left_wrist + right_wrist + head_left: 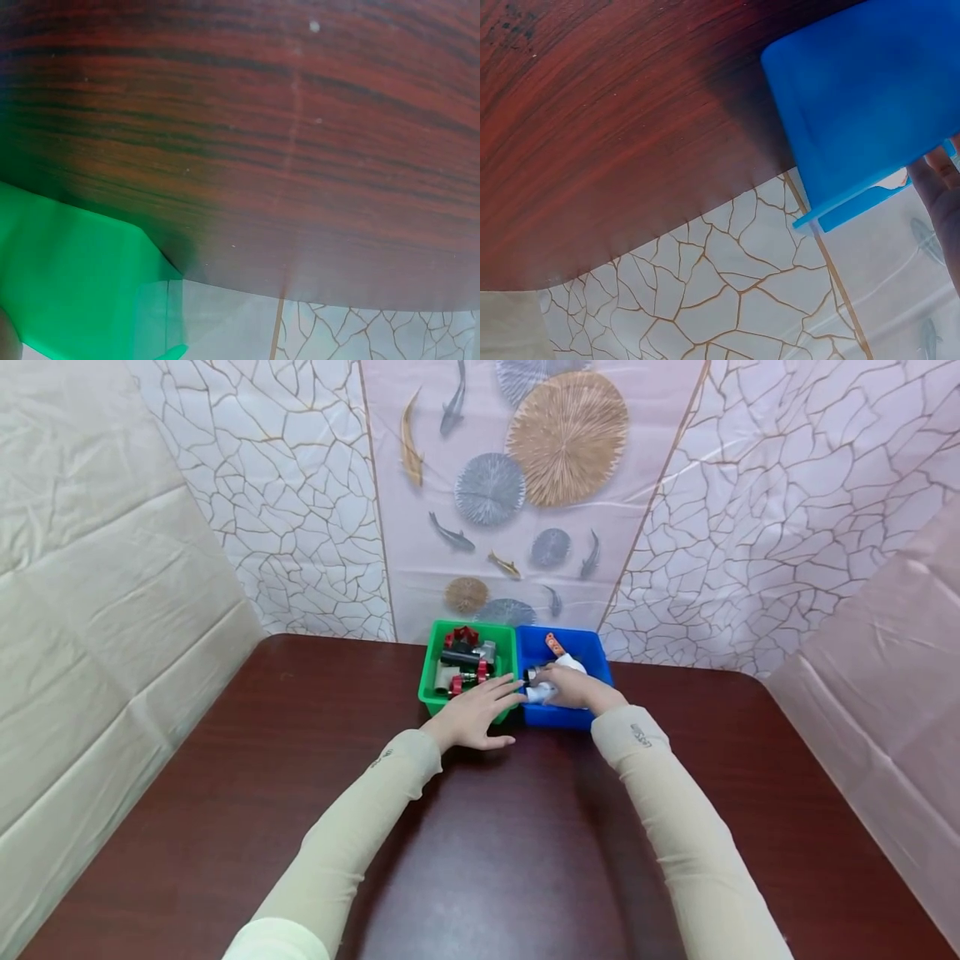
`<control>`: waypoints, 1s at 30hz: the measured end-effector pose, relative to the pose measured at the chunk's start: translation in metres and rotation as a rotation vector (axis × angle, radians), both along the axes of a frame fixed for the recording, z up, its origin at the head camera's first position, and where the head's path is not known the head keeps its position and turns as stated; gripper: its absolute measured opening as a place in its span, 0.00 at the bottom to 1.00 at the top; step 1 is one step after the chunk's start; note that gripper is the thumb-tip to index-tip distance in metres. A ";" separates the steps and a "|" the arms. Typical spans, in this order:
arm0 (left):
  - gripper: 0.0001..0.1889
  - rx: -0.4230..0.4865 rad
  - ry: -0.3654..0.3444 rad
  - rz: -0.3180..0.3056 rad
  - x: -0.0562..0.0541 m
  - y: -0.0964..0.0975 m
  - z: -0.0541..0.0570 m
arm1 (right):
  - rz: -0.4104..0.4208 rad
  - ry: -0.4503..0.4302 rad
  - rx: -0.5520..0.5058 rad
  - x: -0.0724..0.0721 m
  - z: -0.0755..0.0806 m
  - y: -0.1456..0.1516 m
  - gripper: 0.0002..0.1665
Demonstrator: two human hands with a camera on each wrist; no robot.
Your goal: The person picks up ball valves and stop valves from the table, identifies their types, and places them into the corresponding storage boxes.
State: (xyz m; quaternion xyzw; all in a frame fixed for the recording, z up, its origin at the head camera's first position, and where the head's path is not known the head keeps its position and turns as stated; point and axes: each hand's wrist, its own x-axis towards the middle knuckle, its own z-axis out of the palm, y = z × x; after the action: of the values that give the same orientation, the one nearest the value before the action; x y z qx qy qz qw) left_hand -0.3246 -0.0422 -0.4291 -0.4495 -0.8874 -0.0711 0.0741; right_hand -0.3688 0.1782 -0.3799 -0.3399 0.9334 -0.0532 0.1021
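Observation:
In the head view, my left hand point(476, 714) reaches over the near right corner of a green bin point(431, 685), its fingers spread and holding nothing. The bin holds valves with red handwheels point(461, 635), a dark pipe piece point(460, 657) and grey fittings point(447, 678). My right hand point(572, 687) is inside the blue bin point(555, 717), its fingertips gripping a small dark and silver fitting point(532, 674) near the left wall. White plastic fittings point(540, 693) lie under and beside that hand. The right wrist view shows fingers point(930, 180) over the blue rim, contents mostly hidden.
The two bins stand side by side at the back of a dark red-brown wooden table point(495, 843). An orange-handled tool point(554, 644) leans in the blue bin. Patterned cloth point(495, 568) hangs right behind the table's rear edge, with plain cloth walls at both sides.

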 end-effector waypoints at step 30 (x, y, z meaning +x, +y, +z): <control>0.33 0.056 0.028 0.124 0.002 -0.069 0.031 | -0.114 0.206 -0.336 0.033 0.017 0.070 0.18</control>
State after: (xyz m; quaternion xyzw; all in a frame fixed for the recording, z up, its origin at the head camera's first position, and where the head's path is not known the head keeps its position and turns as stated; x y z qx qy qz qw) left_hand -0.3228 -0.1108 -0.3979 -0.3923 -0.9101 -0.0848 0.1031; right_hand -0.3354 0.2483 -0.3631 -0.3022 0.9346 -0.1790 -0.0552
